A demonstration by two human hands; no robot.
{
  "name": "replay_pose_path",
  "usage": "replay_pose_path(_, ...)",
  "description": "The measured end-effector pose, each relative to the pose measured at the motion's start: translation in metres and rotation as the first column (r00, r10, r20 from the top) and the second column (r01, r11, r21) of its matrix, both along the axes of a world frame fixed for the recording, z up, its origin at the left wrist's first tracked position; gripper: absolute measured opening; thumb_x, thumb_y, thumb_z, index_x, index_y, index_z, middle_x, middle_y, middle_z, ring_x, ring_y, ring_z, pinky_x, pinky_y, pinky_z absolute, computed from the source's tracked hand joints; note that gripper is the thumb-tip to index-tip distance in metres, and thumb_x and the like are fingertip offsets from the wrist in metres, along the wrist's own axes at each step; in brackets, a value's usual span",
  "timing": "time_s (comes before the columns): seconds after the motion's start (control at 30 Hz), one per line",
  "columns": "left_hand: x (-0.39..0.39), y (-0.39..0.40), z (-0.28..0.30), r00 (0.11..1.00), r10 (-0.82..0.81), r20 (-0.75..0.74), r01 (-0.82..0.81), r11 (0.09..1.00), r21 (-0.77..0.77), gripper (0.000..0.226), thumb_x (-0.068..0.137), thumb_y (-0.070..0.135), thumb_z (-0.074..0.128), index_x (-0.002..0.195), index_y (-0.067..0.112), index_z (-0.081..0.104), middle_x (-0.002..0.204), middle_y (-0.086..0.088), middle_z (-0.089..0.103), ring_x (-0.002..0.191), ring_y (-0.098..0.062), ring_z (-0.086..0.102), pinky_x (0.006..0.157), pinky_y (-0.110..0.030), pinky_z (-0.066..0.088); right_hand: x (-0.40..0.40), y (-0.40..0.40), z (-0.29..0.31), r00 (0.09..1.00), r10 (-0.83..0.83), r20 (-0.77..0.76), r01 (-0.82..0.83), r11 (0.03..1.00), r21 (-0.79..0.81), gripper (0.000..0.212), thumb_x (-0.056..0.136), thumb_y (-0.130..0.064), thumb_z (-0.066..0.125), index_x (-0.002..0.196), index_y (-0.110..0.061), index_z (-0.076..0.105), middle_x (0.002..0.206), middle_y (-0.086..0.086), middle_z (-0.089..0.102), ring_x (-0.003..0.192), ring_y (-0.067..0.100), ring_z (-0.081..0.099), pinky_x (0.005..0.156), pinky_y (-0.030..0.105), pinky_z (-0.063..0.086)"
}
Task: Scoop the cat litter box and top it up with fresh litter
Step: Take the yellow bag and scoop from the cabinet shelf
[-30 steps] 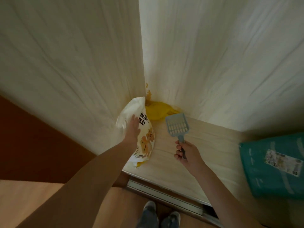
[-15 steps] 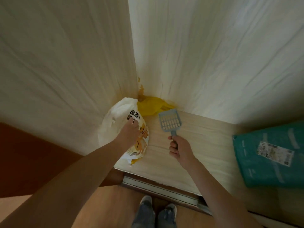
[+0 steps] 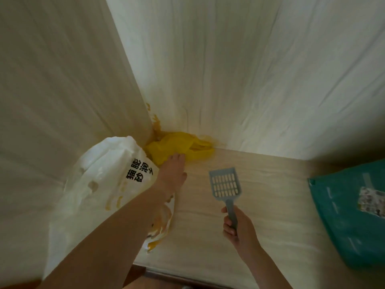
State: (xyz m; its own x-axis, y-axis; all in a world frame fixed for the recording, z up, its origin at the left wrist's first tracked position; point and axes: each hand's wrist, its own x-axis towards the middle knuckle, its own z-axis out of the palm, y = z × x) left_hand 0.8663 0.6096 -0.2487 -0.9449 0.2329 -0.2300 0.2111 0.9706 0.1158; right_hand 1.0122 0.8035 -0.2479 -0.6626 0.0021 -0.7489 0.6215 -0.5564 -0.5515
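Head view: left hand [image 3: 173, 176] reaches to the yellow bag [image 3: 179, 148], fingers straight, touching it; white litter bag [image 3: 104, 180] sits just left of that hand. Right hand [image 3: 239, 228] grips the scoop [image 3: 226, 185] by the handle, above the shelf [image 3: 260, 215]. Teal package [image 3: 350, 215] lies far right.

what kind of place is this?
Likely a home storage cupboard or wardrobe floor: pale wood-grain walls meeting in a corner, a litter bag, a yellow bag and a teal package stowed inside.
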Motion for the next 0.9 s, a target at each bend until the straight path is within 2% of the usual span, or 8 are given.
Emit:
replay_pose_path(0.1, -0.047, 0.001, -0.024, 0.984, 0.148, -0.098, -0.144, 0.989, 0.042, 0.069, 0.085, 0.037, 0.064, 0.138, 0.011, 0.028, 0.136, -0.010, 0.036, 0.125, -0.027, 0.037, 0.099, -0.036, 0.037, -0.015, 0.004, -0.034, 1.000, -0.020, 0.010, 0.021, 0.999, -0.050, 0.034, 0.103, -0.024, 0.037, 0.086, 0.000, 0.055, 0.044, 0.002, 0.035, 0.026, 0.009, 0.026, 0.029, 0.015, 0.023)
replay_pose_path(0.23, -0.100, -0.004, -0.050, 0.963, 0.232, -0.139, -0.230, 0.973, 0.032, 0.090, 0.081, 0.054, 0.062, 0.145, 0.005, 0.019, 0.148, -0.013, 0.027, 0.135, -0.029, 0.026, 0.110, -0.040, 0.025, -0.035, 0.010, -0.073, 0.998, -0.054, 0.006, 0.055, 0.994, -0.097, 0.034, 0.102, -0.022, 0.033, 0.087, 0.001, 0.053, 0.041, 0.002, 0.034, 0.024, 0.009, 0.024, 0.030, 0.014, 0.021)
replay_pose_path(0.43, -0.129, -0.013, -0.089, 0.938, 0.346, 0.027, -0.346, 0.938, 0.012, 0.097, 0.076, 0.053, 0.069, 0.146, 0.011, 0.017, 0.144, -0.012, 0.037, 0.136, -0.030, 0.031, 0.111, -0.045, 0.022, -0.058, 0.015, -0.103, 0.997, -0.081, -0.004, 0.079, 0.984, -0.163, 0.030, 0.099, -0.018, 0.033, 0.083, -0.001, 0.052, 0.039, 0.002, 0.032, 0.022, 0.009, 0.024, 0.031, 0.011, 0.021)
replay_pose_path(0.5, -0.126, -0.011, -0.096, 0.936, 0.351, 0.023, -0.349, 0.935, -0.066, 0.085, 0.078, 0.046, 0.069, 0.143, 0.012, 0.026, 0.137, -0.012, 0.046, 0.130, -0.031, 0.040, 0.105, -0.043, 0.031, -0.059, 0.016, -0.105, 0.997, -0.074, -0.004, 0.073, 0.987, -0.143, 0.030, 0.100, -0.019, 0.034, 0.084, -0.002, 0.052, 0.040, 0.001, 0.032, 0.023, 0.008, 0.024, 0.031, 0.012, 0.020)
replay_pose_path(0.53, -0.124, -0.010, -0.096, 0.936, 0.352, 0.009, -0.350, 0.934, -0.071, 0.070, 0.081, 0.041, 0.068, 0.136, 0.013, 0.037, 0.130, -0.010, 0.053, 0.124, -0.031, 0.046, 0.100, -0.040, 0.036, -0.059, 0.016, -0.104, 0.997, -0.073, -0.005, 0.072, 0.989, -0.130, 0.030, 0.100, -0.020, 0.035, 0.083, -0.002, 0.052, 0.041, 0.001, 0.032, 0.024, 0.008, 0.024, 0.031, 0.013, 0.020)
replay_pose_path(0.63, -0.119, -0.007, -0.085, 0.942, 0.334, 0.041, -0.336, 0.941, 0.039, 0.031, 0.086, 0.031, 0.060, 0.112, 0.014, 0.063, 0.113, -0.009, 0.066, 0.106, -0.028, 0.060, 0.085, -0.033, 0.047, -0.058, 0.015, -0.091, 0.996, -0.091, -0.006, 0.090, 0.988, -0.128, 0.029, 0.100, -0.021, 0.036, 0.084, -0.003, 0.052, 0.042, 0.000, 0.033, 0.026, 0.008, 0.024, 0.031, 0.015, 0.019)
replay_pose_path(0.7, -0.117, -0.004, -0.064, 0.944, 0.323, 0.059, -0.328, 0.937, 0.120, 0.025, 0.085, 0.028, 0.059, 0.103, 0.012, 0.067, 0.107, -0.011, 0.068, 0.100, -0.028, 0.063, 0.080, -0.034, 0.049, -0.058, 0.016, -0.073, 0.993, -0.113, -0.014, 0.110, 0.985, -0.136, 0.030, 0.101, -0.023, 0.036, 0.086, -0.003, 0.052, 0.043, 0.000, 0.033, 0.027, 0.008, 0.025, 0.031, 0.015, 0.020)
replay_pose_path(0.9, -0.097, 0.016, 0.041, 0.970, 0.240, 0.031, -0.239, 0.930, 0.280, 0.025, 0.083, 0.025, 0.064, 0.101, 0.009, 0.070, 0.104, -0.016, 0.067, 0.102, -0.032, 0.061, 0.079, -0.034, 0.047, -0.067, 0.022, 0.023, 0.980, -0.175, -0.092, 0.155, 0.969, -0.193, 0.032, 0.104, -0.023, 0.035, 0.085, -0.004, 0.054, 0.045, 0.001, 0.037, 0.029, 0.009, 0.029, 0.029, 0.017, 0.026)
